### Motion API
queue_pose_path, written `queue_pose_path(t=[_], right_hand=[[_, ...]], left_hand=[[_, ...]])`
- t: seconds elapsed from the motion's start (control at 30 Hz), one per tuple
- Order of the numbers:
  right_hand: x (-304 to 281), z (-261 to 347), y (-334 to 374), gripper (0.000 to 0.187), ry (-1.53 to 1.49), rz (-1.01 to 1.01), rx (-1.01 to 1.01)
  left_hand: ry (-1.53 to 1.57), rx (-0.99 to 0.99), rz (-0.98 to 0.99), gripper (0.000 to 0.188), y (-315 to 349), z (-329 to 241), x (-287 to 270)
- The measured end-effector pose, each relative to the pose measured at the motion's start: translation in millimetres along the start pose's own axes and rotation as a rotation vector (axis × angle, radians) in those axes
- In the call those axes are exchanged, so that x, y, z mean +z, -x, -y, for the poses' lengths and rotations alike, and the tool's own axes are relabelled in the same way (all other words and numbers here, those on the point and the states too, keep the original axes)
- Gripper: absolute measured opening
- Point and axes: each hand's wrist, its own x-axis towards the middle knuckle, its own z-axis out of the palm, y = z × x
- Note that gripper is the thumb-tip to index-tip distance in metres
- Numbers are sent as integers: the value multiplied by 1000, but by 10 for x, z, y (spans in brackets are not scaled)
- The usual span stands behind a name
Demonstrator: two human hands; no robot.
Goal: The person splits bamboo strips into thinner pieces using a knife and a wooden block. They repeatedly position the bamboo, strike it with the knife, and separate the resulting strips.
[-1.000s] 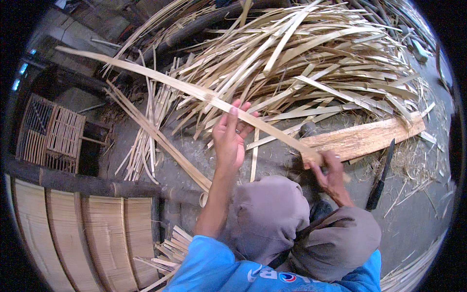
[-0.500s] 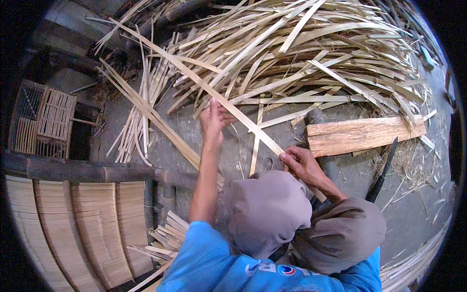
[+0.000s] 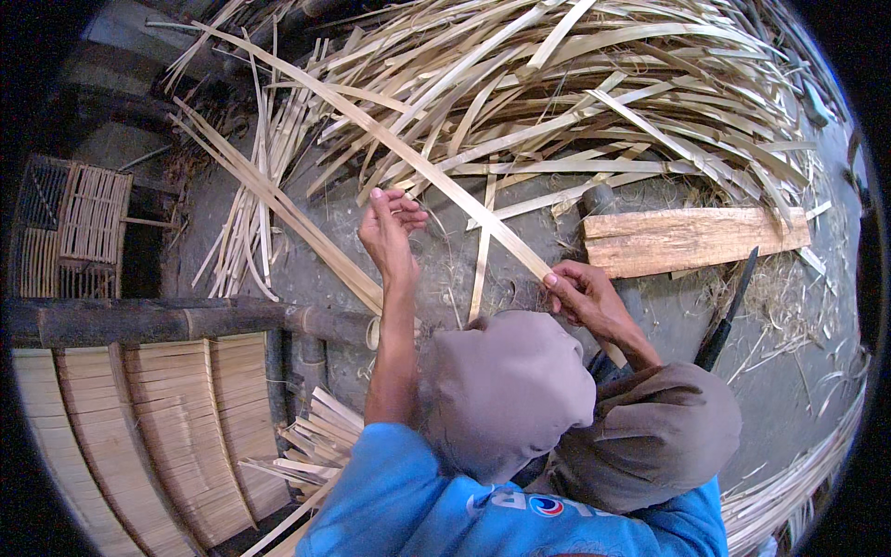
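A long pale bamboo strip (image 3: 408, 160) runs from the far left down toward my right. My right hand (image 3: 594, 302) is closed on its near end, thumb on top and fingers beneath. My left hand (image 3: 393, 232) is raised just below and left of the strip, apart from it, fingers loosely bent and spread with nothing seen in them. Left of that hand, a pair of strips (image 3: 278, 200) lies slanting on the floor. To the right of my right hand is a rough wooden board (image 3: 696, 241). A dark-handled knife (image 3: 729, 320) points up beside it.
A large heap of bamboo strips (image 3: 557, 102) spreads across the far side. More strips (image 3: 320, 436) lie at my lower left, beside a bamboo frame with a woven panel (image 3: 176, 418). Fine shavings (image 3: 770, 288) litter the floor at right. A slatted crate (image 3: 93, 218) stands far left.
My left hand has come away from the strip, moving slightly left with its fingers loosened. My right hand still holds the strip's end, a little farther right. The view has shifted slightly.
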Motion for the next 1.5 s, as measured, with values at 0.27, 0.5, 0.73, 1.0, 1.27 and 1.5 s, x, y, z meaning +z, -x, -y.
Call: queue_pose_path(t=[0.27,0.5,0.73,1.0,1.27,1.5], right_hand=[[-201,65,191,28,-21,-38,25],[-265,-55,285,27,-44,-21,3],[-377,-75,362,27,10,-53,-6],[-111,-233,177,30,92,-68,-97],[17,-371,37,27,309,-226,-412],[10,-172,142,32,289,-193,-278]], left_hand=[[54,-17,129,60,27,-230,375],[-47,59,197,47,-38,-86,491],[-304,321,102,33,-222,-159,278],[-82,-398,589,32,559,176,226],[128,-131,628,37,1014,-106,433],[-53,-177,416,43,545,-573,-330]])
